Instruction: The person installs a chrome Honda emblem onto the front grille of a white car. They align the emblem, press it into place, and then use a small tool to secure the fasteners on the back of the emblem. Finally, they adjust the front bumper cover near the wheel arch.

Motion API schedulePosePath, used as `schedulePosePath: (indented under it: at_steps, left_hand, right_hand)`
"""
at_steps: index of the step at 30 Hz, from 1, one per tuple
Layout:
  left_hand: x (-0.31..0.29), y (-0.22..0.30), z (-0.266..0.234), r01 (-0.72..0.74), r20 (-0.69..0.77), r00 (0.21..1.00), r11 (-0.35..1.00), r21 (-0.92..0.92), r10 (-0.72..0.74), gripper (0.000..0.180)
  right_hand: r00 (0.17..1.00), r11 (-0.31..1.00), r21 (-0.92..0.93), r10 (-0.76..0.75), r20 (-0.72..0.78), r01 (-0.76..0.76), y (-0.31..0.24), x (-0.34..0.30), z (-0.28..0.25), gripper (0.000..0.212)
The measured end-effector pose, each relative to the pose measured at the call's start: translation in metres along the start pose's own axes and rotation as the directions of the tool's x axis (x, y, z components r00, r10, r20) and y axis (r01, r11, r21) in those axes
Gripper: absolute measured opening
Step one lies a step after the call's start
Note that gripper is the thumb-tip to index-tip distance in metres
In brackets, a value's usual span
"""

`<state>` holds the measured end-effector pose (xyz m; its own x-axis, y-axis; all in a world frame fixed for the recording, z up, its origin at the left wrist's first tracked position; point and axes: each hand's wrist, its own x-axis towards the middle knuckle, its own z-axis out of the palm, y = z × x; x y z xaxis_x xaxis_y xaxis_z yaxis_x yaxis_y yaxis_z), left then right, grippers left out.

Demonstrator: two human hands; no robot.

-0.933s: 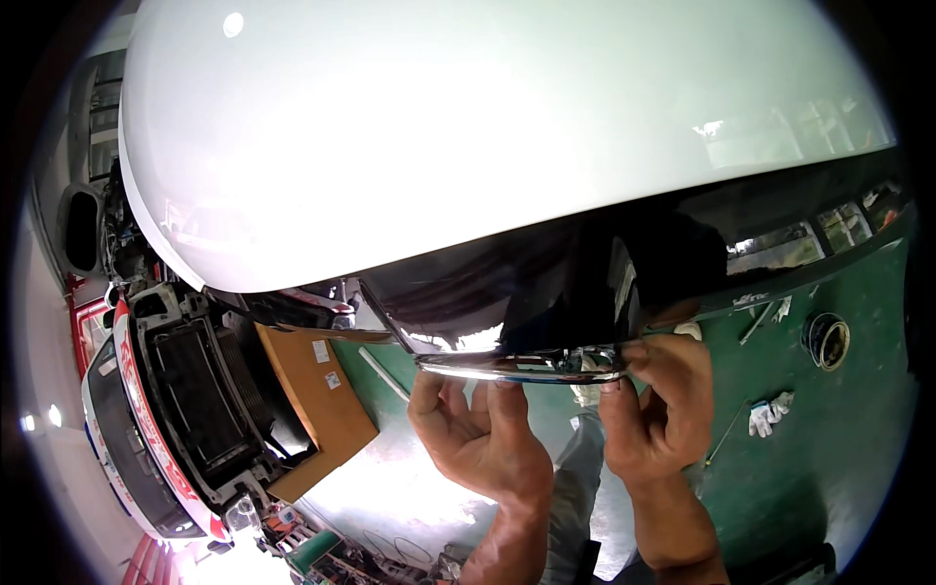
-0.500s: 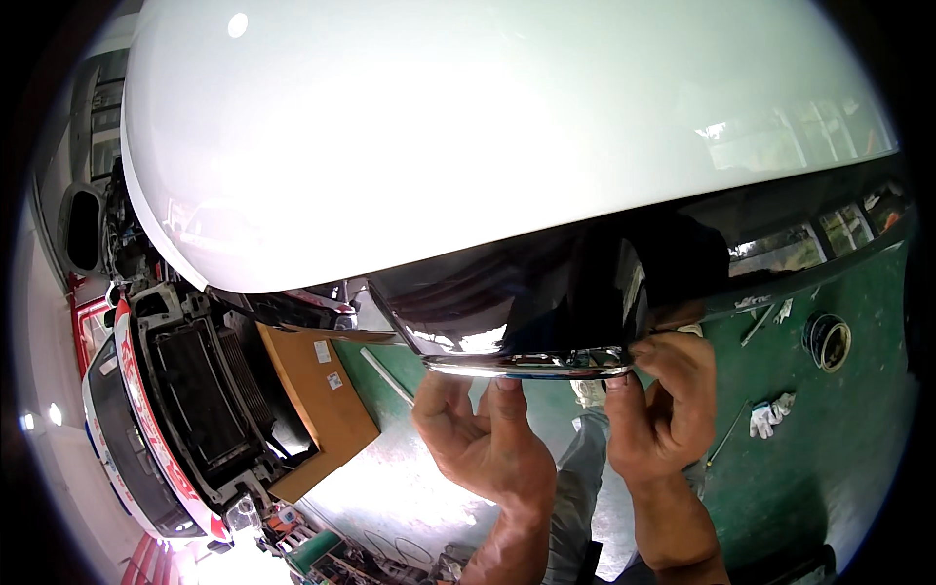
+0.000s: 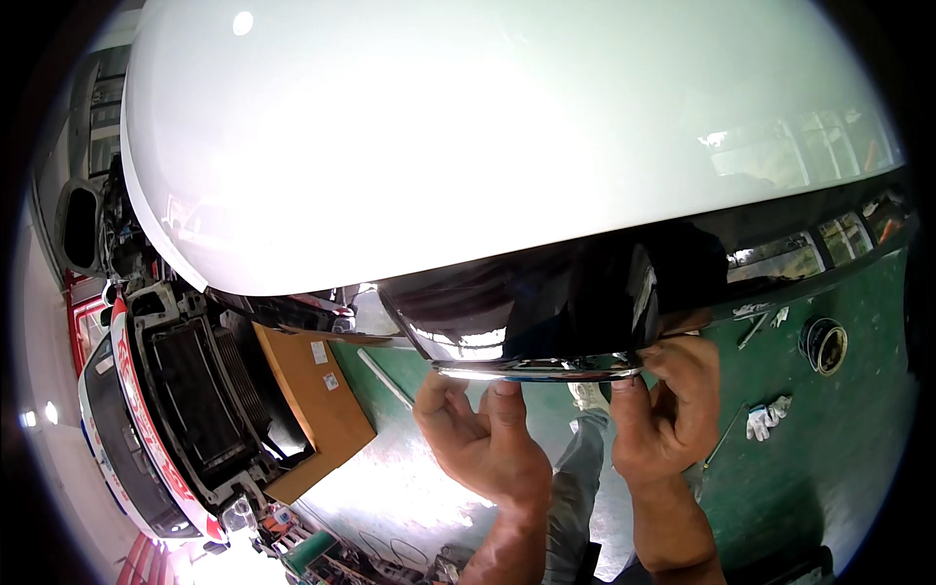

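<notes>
A chrome trim strip (image 3: 561,373) runs along the lower edge of a glossy black front panel (image 3: 546,302), under the white hood (image 3: 468,127) of a car. My left hand (image 3: 483,434) grips the strip near its left end, thumb against its lower edge and fingers curled. At the right end, my right hand (image 3: 665,409) pinches it the same way, its index finger up beside the panel's corner. The fingertips behind the strip are hidden. Strip and panel appear to touch along the edge.
A cardboard box (image 3: 327,419) stands on the green floor at left, beside a vehicle with its front stripped open (image 3: 210,390). To the right lie a glove (image 3: 768,417), a round black container (image 3: 824,344) and a thin rod (image 3: 726,439). My legs (image 3: 570,478) are below.
The chrome strip has tilted, so its face now shows as a thinner line. Both hands keep their grip, shifted very slightly right and down along with the view.
</notes>
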<state>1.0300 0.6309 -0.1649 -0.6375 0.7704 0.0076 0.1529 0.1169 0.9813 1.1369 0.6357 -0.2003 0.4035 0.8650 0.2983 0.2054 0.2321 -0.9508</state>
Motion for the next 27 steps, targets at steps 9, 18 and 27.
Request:
schedulePosePath:
  at_steps: [9,18,27]
  left_hand:
    - [0.008,-0.007,-0.005,0.018,0.049,0.999,0.997,-0.079,-0.014,0.049]
    - [0.001,-0.017,-0.003,-0.020,0.046,0.999,0.988,-0.151,0.028,0.050]
    - [0.004,-0.025,-0.003,-0.095,0.105,0.989,0.989,-0.117,0.107,0.058]
  right_hand:
    - [1.000,1.000,-0.006,-0.007,0.010,0.008,-0.001,0.003,-0.001,0.028]
    - [0.993,0.996,0.031,0.083,-0.079,-0.081,0.002,-0.018,0.001,0.026]
    - [0.969,0.987,-0.087,0.110,-0.220,-0.132,0.000,-0.019,0.010,0.024]
